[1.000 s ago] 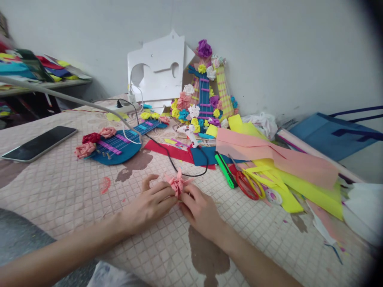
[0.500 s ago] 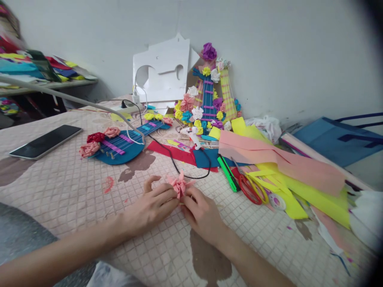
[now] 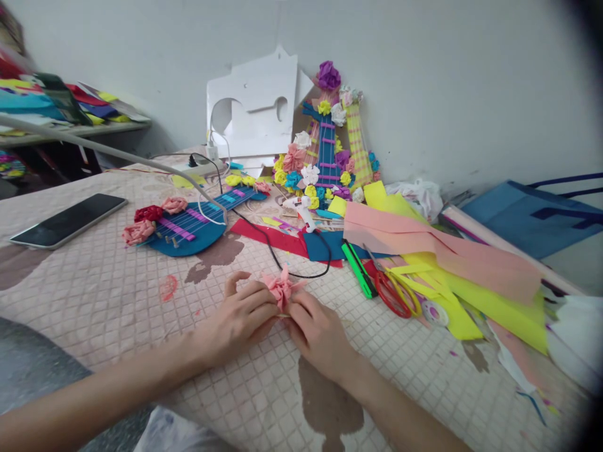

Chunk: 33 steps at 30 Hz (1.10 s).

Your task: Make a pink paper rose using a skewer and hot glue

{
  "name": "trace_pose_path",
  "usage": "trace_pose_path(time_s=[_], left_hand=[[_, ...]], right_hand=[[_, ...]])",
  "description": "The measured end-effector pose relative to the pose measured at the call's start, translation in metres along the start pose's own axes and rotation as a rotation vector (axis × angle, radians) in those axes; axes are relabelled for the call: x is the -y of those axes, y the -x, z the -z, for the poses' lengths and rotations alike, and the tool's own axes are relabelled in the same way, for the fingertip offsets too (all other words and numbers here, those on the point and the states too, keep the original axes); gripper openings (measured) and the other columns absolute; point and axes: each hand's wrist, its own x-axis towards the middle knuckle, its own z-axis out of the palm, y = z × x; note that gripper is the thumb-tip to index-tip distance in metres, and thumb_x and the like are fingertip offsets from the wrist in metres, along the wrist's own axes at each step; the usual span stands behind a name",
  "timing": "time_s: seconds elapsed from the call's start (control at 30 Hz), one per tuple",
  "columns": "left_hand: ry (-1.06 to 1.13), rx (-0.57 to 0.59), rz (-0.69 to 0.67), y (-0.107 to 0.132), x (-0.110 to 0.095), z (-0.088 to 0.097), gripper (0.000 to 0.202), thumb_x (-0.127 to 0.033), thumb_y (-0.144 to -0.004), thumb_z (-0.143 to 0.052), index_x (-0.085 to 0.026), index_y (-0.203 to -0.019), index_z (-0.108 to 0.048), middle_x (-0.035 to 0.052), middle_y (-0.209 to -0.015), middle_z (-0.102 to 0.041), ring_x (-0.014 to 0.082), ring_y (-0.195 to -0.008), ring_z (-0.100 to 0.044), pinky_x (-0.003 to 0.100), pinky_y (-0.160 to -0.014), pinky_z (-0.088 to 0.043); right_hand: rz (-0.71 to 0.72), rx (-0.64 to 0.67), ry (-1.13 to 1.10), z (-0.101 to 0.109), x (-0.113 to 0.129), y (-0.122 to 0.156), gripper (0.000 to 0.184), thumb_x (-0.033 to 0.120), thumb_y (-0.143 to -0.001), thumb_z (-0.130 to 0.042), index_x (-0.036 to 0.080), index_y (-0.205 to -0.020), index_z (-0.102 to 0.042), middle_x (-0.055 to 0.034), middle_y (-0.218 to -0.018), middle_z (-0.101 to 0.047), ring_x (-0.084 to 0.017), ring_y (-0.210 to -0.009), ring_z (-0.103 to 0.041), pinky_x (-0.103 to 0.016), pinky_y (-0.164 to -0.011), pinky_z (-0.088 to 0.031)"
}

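A pink paper flower (image 3: 281, 290) with pointed petals is held upright between my two hands, above the front middle of the table. My left hand (image 3: 247, 314) pinches its lower left side, with the index finger curled up and away. From the right, my right hand (image 3: 315, 326) has its fingers closed on the flower's base. A thin pale strip shows between the fingertips; most of the base is hidden. Behind and to the left lies a small blue paper guitar (image 3: 200, 235) with purple bars, strings and red and pink paper flowers.
A white glue gun (image 3: 301, 210) stands behind my hands, its black cord (image 3: 271, 245) looping toward them. To the right lie a green cutter (image 3: 358, 270), scissors (image 3: 393, 292), a tape roll (image 3: 434, 312) and pink crepe paper (image 3: 438, 245). A phone (image 3: 68, 220) lies left; flower-covered guitars (image 3: 326, 150) lean on the wall.
The view has shifted slightly, moving the whole scene a little up and left. Both hands stay on the pink flower, with only small finger movement.
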Motion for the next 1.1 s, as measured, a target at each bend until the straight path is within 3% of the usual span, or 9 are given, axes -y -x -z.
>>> trace_pose_path(time_s=[0.3, 1.1], left_hand=[[0.092, 0.024, 0.058, -0.0044, -0.0007, 0.0042, 0.011, -0.013, -0.089, -0.055, -0.022, -0.089, -0.062, -0.001, -0.087, -0.065, 0.0163, -0.088, -0.054, 0.041, -0.096, -0.025], [0.106, 0.044, 0.09, -0.0069, -0.0014, 0.0084, 0.011, -0.015, -0.09, -0.054, -0.023, -0.089, -0.061, -0.0017, -0.088, -0.065, 0.0155, -0.088, -0.056, 0.04, -0.094, -0.026]], right_hand=[[-0.014, -0.04, -0.044, 0.0009, 0.0011, 0.0002, 0.016, 0.019, -0.091, -0.045, 0.019, -0.104, -0.055, -0.0081, -0.103, -0.058, -0.021, -0.094, -0.058, -0.032, -0.074, -0.052], [-0.014, -0.036, 0.0, 0.0038, 0.0031, -0.0043, 0.017, 0.021, -0.095, -0.04, 0.017, -0.096, -0.057, -0.0083, -0.095, -0.06, -0.019, -0.083, -0.06, -0.03, -0.066, -0.05]])
